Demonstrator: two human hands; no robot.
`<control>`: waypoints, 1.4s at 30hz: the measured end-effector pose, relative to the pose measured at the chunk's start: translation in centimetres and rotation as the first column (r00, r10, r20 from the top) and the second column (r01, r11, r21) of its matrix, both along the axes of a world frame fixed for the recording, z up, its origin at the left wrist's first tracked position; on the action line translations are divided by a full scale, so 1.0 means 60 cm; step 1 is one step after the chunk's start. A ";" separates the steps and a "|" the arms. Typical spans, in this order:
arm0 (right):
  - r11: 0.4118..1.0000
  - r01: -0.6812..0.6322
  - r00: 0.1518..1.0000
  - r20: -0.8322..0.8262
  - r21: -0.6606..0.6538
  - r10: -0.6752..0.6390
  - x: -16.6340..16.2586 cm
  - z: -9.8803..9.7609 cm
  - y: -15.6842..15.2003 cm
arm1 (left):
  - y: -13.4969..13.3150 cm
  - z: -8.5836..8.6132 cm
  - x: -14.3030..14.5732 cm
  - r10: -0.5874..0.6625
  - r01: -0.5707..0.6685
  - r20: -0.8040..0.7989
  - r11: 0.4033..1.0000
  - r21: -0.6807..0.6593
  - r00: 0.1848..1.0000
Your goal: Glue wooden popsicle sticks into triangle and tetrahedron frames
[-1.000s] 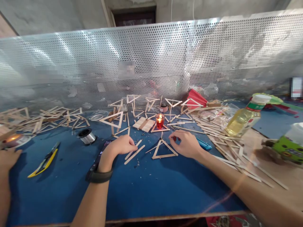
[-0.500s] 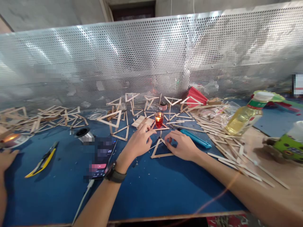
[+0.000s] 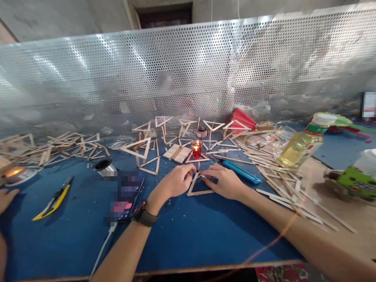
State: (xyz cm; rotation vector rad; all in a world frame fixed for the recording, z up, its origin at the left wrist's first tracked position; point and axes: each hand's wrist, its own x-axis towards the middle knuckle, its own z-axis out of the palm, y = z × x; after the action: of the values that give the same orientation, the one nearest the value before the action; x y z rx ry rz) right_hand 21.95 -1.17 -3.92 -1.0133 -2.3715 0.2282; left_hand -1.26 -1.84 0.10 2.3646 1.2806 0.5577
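Observation:
A small triangle of flat wooden sticks (image 3: pixel 199 193) lies on the blue tabletop in front of me, with a dark-tipped corner pointing away. My left hand (image 3: pixel 179 181), with a dark watch on the wrist, is closed beside that far corner; what its curled fingertips pinch is hidden. From the other side, my right hand (image 3: pixel 226 182) has its thumb and fingers closed on the triangle near the same corner. Just beyond both hands a lit candle in a red glass (image 3: pixel 197 149) stands inside another stick triangle (image 3: pixel 202 159). A banded bundle of flat sticks (image 3: pixel 176 153) lies left of the candle.
Stick frames (image 3: pixel 147 147) stand behind. A blue utility knife (image 3: pixel 241 171), loose sticks (image 3: pixel 282 176) and an oil bottle (image 3: pixel 302 145) are at right. To the left are a solder spool (image 3: pixel 105 167), a phone (image 3: pixel 127 199), yellow-handled cutters (image 3: pixel 54 199) and another person's hand (image 3: pixel 7 199).
My left hand has drawn back from the stick bundle to the triangle's far corner, fingers curling in. The right hand has shifted slightly left along the triangle. The other person's hand moved left.

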 end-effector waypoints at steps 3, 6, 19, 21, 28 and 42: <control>1.000 -0.005 1.000 0.023 -0.001 0.005 -0.001 -0.002 0.002 | -0.001 0.000 -0.001 -0.001 -0.006 -0.071 0.996 -0.091 0.997; 1.000 0.000 0.999 0.041 0.007 -0.001 -0.002 -0.006 0.004 | -0.002 0.008 -0.008 -0.021 0.016 -0.103 0.998 -0.055 0.994; 0.999 -0.042 0.996 0.076 0.028 0.040 0.000 0.006 -0.001 | 0.007 0.034 -0.046 0.171 -0.136 -0.258 0.980 0.145 0.951; 1.000 -0.030 0.998 0.053 -0.004 0.030 0.004 0.013 -0.008 | 0.006 0.038 -0.050 0.203 -0.159 -0.374 0.977 0.144 0.905; 0.979 -0.194 0.966 0.161 -0.070 0.203 0.029 0.025 -0.025 | -0.004 0.031 -0.043 0.327 -0.280 -0.518 0.945 0.169 0.791; 0.983 -0.180 0.945 0.270 -0.033 0.182 0.099 0.017 -0.049 | 0.001 0.020 -0.040 0.313 -0.248 -0.382 0.946 0.211 0.869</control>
State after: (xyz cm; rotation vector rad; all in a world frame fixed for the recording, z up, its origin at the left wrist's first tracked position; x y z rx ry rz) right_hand 27.86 -4.10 -2.89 -0.8763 -2.7203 0.1742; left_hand -3.63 -1.75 1.30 2.5286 1.8526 0.2470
